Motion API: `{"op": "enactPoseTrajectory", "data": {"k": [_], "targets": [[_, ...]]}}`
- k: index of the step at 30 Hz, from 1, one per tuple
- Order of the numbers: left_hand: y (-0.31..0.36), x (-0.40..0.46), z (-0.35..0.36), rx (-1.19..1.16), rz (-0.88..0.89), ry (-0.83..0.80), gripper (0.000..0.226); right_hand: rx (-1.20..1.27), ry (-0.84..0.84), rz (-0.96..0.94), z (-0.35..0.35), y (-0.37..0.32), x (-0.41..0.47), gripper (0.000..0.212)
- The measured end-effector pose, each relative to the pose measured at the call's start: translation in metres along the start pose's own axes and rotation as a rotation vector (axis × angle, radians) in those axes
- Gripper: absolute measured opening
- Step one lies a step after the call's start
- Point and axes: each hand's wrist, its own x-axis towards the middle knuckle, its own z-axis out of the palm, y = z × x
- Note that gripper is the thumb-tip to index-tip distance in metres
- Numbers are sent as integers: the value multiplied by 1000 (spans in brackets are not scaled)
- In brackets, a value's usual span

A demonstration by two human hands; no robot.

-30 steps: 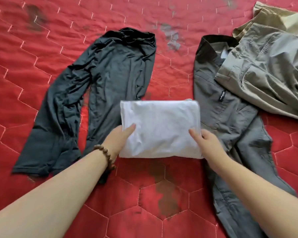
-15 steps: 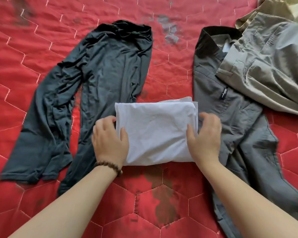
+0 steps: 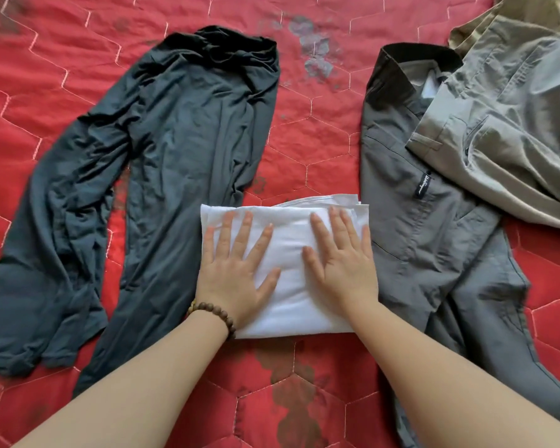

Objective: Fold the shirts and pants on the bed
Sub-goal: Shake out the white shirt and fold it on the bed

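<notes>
A white shirt (image 3: 290, 305), folded into a small rectangle, lies in the middle of the red quilted bed (image 3: 317, 150). My left hand (image 3: 236, 270) lies flat on its left half with the fingers spread. My right hand (image 3: 340, 257) presses flat on its right half. A dark long-sleeved garment (image 3: 175, 150) lies spread out to the left, and its edge runs under the white shirt. Grey pants (image 3: 414, 240) lie unfolded to the right, with khaki pants (image 3: 511, 124) crumpled over their upper part.
The quilt has pale hexagon stitching and dark stains, one just in front of the white shirt (image 3: 291, 383). A bead bracelet (image 3: 217, 315) circles my left wrist. Bare quilt shows between the dark garment and the grey pants.
My hands went from the sides of the folded white shirt to its top, where they now lie flat. The bundle looks narrower than a second ago.
</notes>
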Motion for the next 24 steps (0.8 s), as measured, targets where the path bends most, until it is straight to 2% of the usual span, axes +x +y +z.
{"op": "enactPoseTrajectory", "data": {"k": [2,9,12,15,16,18,19,21,23,24], "targets": [[-3,0,3,-2,6,10,72,27,-4,77,3,2,2,66],[-4,3,5,-33,19,36,69,67,21,59,6,5,7,66],[-1,4,0,28,-20,-38,70,80,-42,45,3,5,9,57],[3,6,-9,98,-53,-134,69,249,-142,-14,-17,15,11,51],[5,7,-14,94,-62,-157,70,325,-148,-32,-28,21,8,47],[12,2,-25,58,-57,-174,73,355,-37,-59,-49,35,-10,39],[18,-4,-30,29,-17,-151,77,316,38,-79,-59,42,-24,37],[33,-26,-31,-41,174,-82,85,228,102,-170,-71,51,-55,42],[46,-48,-24,-28,355,-118,89,123,37,-297,-69,51,-85,54],[49,-54,-19,4,375,-145,90,51,-4,-346,-63,48,-96,60]]}}
